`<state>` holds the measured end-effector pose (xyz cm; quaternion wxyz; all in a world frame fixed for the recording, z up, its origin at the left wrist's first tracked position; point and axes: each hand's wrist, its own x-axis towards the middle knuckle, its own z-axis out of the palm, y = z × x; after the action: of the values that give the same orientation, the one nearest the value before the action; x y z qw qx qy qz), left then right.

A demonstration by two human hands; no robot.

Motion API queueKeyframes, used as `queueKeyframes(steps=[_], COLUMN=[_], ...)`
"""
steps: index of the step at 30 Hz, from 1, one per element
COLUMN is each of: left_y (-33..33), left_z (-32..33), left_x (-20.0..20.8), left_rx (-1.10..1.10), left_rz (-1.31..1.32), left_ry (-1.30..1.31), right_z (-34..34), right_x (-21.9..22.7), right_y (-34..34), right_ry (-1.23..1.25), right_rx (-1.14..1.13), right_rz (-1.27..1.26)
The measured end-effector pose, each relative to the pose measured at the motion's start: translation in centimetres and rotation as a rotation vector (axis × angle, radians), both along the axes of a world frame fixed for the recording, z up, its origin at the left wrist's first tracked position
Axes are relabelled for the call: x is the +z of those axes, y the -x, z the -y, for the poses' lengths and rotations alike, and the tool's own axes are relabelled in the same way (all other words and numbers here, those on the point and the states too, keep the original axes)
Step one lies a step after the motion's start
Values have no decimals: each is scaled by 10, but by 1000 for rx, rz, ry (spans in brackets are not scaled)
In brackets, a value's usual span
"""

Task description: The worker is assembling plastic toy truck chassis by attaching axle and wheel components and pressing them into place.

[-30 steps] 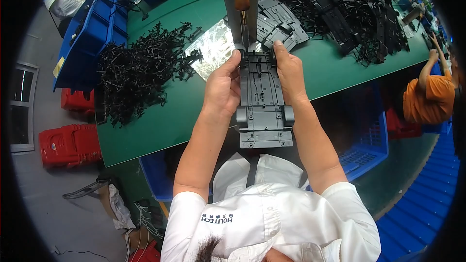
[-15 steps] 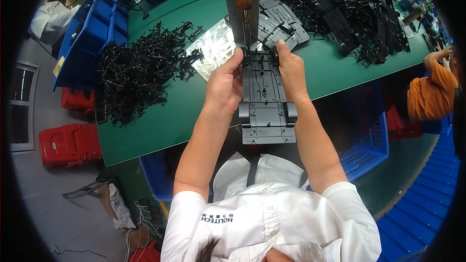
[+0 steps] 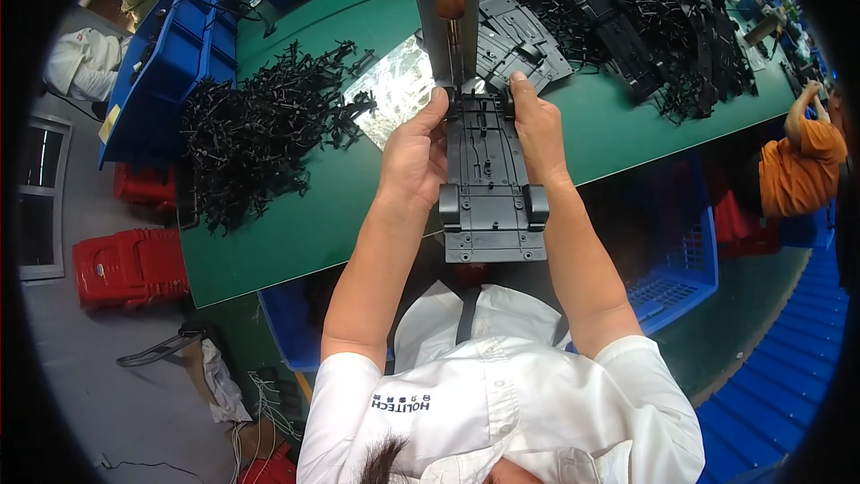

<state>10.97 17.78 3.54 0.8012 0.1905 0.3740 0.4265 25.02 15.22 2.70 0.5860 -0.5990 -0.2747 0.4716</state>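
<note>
Green worktop (image 3: 233, 260) carries a black heap (image 3: 255, 134) at nine o'clock from your left hand (image 3: 415, 157). That hand and your right hand (image 3: 540, 133) pinch opposite edges of the black plate (image 3: 491, 193).

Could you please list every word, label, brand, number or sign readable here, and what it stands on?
White short-sleeved fabric shirt: dark lettering on the chest, upside down in view; I won't copy its wording.
Lower red plastic stool at far left: small pale mark, too small to read.
Blue plastic bin: pale yellow label, no legible text.
</note>
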Motion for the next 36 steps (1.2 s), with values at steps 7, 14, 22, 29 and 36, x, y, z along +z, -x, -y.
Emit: queueKeyframes(steps=[7, 14, 22, 29, 36], left_y=[-2, 3, 0, 0, -5], left_z=[-1, -5, -6, -6, 2], left_x=[1, -7, -7, -8, 6], left_rx=[12, -27, -38, -23, 57], left_rz=[19, 16, 7, 16, 12], left_ry=[0, -30, -4, 23, -2], right_z=[-2, -1, -1, -3, -2], right_x=[6, 1, 3, -3, 0], right_y=[8, 3, 1, -1, -1], right_ry=[-72, -12, -1, 13, 21], right_rx=[-103, -23, -39, -29, -35], right_rz=[-123, -50, -12, -17, 3])
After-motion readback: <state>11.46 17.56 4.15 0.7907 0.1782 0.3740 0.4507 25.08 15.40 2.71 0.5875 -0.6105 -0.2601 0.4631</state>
